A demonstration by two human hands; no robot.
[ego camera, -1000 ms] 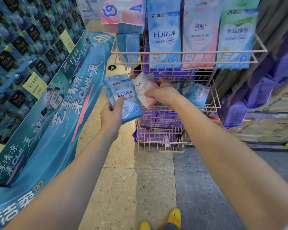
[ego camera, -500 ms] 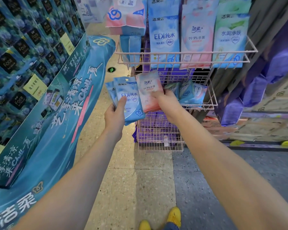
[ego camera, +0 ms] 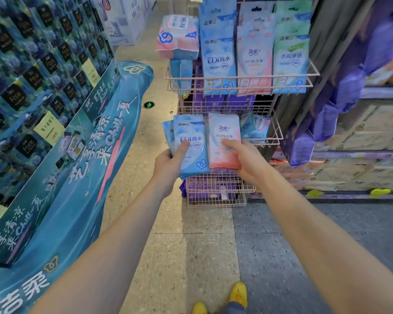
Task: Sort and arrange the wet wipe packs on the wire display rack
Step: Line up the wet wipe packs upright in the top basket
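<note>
My left hand [ego camera: 168, 165] grips a small stack of blue EDI wet wipe packs [ego camera: 191, 146], held upright in front of the pink wire rack [ego camera: 275, 132]. My right hand [ego camera: 243, 159] holds a pink 99.9% wet wipe pack [ego camera: 224, 137] upright, right beside the blue ones. Behind them, a few blue packs [ego camera: 255, 128] lie in the rack's middle basket. In the top basket [ego camera: 241, 86] stand blue [ego camera: 218, 62], pink [ego camera: 254, 62] and green [ego camera: 290, 62] packs in rows.
A tall teal promotional display [ego camera: 66, 155] with boxed goods fills the left side. Purple packs [ego camera: 209, 191] sit in the rack's bottom basket. Purple bags and cartons [ego camera: 361, 143] stand at the right. A bulky pink-blue pack [ego camera: 178, 37] hangs at the rack's upper left.
My right hand has lifted the pink pack out of the middle basket and turned it upright beside the blue stack. My left hand has kept its hold on the blue packs.
</note>
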